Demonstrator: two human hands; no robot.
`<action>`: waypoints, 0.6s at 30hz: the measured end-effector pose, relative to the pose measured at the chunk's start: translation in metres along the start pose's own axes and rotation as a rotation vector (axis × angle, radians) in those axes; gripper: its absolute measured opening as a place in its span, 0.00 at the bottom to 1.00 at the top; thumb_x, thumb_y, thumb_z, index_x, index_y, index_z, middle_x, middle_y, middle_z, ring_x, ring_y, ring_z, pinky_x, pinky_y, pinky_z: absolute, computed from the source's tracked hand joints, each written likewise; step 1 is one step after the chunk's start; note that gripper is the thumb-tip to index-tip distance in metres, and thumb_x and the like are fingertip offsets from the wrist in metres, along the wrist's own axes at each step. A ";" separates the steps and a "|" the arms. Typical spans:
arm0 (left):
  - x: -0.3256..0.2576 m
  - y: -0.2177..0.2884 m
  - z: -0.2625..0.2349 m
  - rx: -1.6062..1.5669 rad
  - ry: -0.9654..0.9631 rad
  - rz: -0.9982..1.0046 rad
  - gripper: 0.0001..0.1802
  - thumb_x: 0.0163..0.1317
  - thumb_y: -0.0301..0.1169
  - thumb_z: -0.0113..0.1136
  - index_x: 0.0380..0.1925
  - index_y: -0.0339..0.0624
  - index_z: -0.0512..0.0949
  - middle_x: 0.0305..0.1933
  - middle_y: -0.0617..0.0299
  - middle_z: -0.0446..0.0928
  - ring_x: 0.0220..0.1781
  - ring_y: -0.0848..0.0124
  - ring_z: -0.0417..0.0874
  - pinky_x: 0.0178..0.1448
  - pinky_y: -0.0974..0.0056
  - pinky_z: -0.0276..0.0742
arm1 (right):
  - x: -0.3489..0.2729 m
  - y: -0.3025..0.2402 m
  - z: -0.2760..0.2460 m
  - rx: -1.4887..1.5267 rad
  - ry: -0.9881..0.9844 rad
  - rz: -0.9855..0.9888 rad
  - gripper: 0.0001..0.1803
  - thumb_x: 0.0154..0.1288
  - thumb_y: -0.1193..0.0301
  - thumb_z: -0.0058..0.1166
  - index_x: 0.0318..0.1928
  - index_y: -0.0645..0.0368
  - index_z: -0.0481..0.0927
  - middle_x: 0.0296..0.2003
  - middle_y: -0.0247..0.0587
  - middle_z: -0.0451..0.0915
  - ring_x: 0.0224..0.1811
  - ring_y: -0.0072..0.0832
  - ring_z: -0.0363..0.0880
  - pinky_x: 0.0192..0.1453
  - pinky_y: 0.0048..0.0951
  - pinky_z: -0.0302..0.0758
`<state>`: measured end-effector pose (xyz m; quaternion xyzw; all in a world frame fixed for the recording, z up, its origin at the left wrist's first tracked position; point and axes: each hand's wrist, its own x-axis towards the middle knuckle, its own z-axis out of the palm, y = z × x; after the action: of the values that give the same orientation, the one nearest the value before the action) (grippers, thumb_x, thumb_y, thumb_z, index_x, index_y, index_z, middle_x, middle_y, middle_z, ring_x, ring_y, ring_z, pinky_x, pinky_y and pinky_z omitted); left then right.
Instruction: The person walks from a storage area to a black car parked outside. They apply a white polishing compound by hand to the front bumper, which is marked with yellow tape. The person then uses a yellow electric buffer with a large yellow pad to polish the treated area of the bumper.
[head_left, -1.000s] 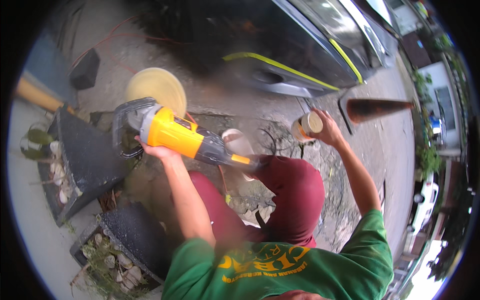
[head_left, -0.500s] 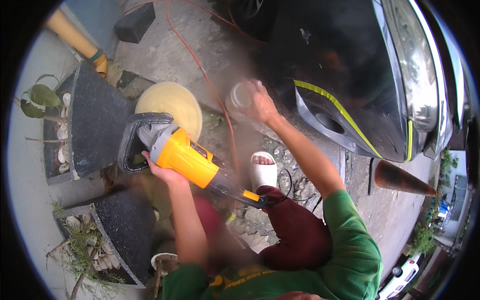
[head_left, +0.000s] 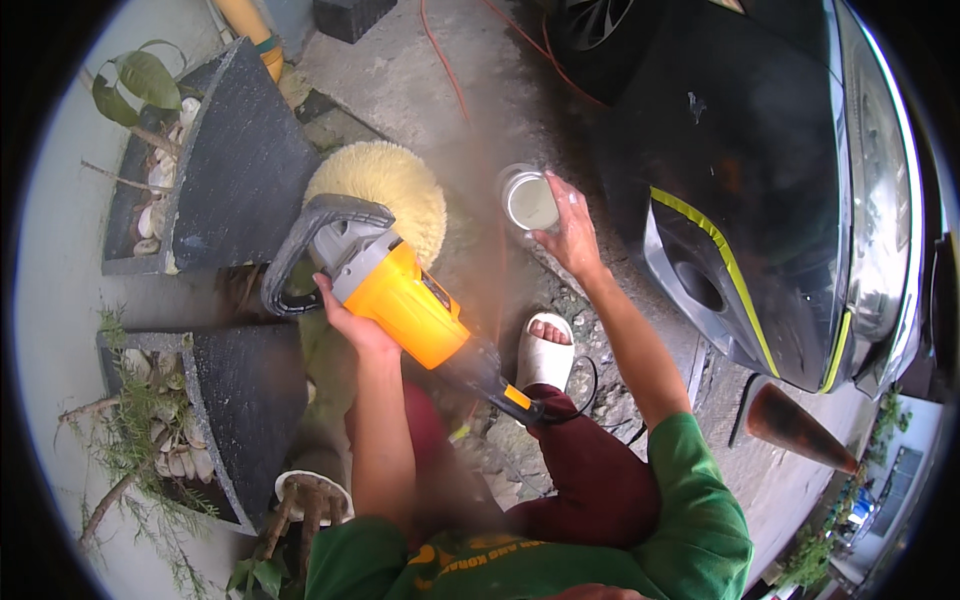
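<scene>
Left hand (head_left: 345, 318) closed around the underside of a yellow polisher (head_left: 400, 300), gripping where the yellow body meets the grey head; fingers wrapped, thumb side hidden behind the housing. The polisher lies tilted, its head toward the far left and its dark tail running near and right across the lap. A grey loop handle (head_left: 300, 250) arches over the head. A round, pale yellow wool pad (head_left: 385, 190) sits on the far end of the tool, facing up.

Right hand (head_left: 570, 235) is stretched out to the far right of the pad, fingers curled around a small round open container (head_left: 528, 200) with pale contents — held by its near side, rim upward. Container and pad are near each other but apart.

The person is seated low, in a green shirt (head_left: 690, 530) and dark red trousers (head_left: 590, 480), with one foot in a white sandal (head_left: 545, 355) on rough concrete ground (head_left: 400, 90).

To the right — a dark car (head_left: 760, 170) with yellow-green tape (head_left: 720, 270) along a bumper edge. An orange cone (head_left: 795, 428) lies near right. On the left, two dark square planters (head_left: 235, 170) with shells and sparse plants. An orange cord (head_left: 440, 50) trails across the far ground.
</scene>
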<state>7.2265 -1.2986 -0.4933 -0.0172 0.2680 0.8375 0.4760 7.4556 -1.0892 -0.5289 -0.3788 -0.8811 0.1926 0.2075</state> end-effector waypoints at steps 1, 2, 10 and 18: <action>-0.001 0.002 -0.003 -0.001 -0.067 0.001 0.43 0.68 0.62 0.24 0.59 0.34 0.68 0.52 0.44 0.77 0.47 0.47 0.80 0.54 0.48 0.75 | 0.000 0.000 0.004 -0.012 0.020 -0.003 0.54 0.41 0.71 0.73 0.70 0.55 0.58 0.67 0.51 0.63 0.67 0.49 0.63 0.71 0.42 0.63; -0.002 0.000 0.000 0.003 -0.049 0.010 0.43 0.68 0.63 0.24 0.59 0.35 0.68 0.52 0.44 0.77 0.47 0.48 0.80 0.54 0.48 0.75 | 0.002 0.003 0.003 -0.033 0.045 -0.003 0.52 0.42 0.69 0.73 0.69 0.56 0.58 0.66 0.51 0.63 0.66 0.49 0.63 0.70 0.42 0.64; 0.003 -0.014 -0.006 0.054 0.211 0.024 0.45 0.67 0.64 0.23 0.56 0.31 0.70 0.47 0.41 0.78 0.45 0.47 0.81 0.53 0.48 0.76 | 0.052 0.008 -0.001 -0.345 0.117 0.160 0.35 0.47 0.59 0.70 0.55 0.61 0.75 0.59 0.52 0.69 0.60 0.48 0.68 0.64 0.43 0.68; 0.000 -0.015 -0.006 0.020 0.246 0.088 0.40 0.69 0.62 0.30 0.61 0.37 0.67 0.53 0.46 0.77 0.49 0.50 0.80 0.54 0.48 0.76 | 0.113 0.040 0.017 -0.208 -0.736 0.355 0.37 0.49 0.41 0.62 0.54 0.53 0.79 0.60 0.50 0.73 0.66 0.43 0.66 0.67 0.42 0.63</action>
<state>7.2378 -1.2955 -0.5048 -0.1034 0.3330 0.8466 0.4022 7.3996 -0.9826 -0.5378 -0.4497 -0.8322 0.2577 -0.1968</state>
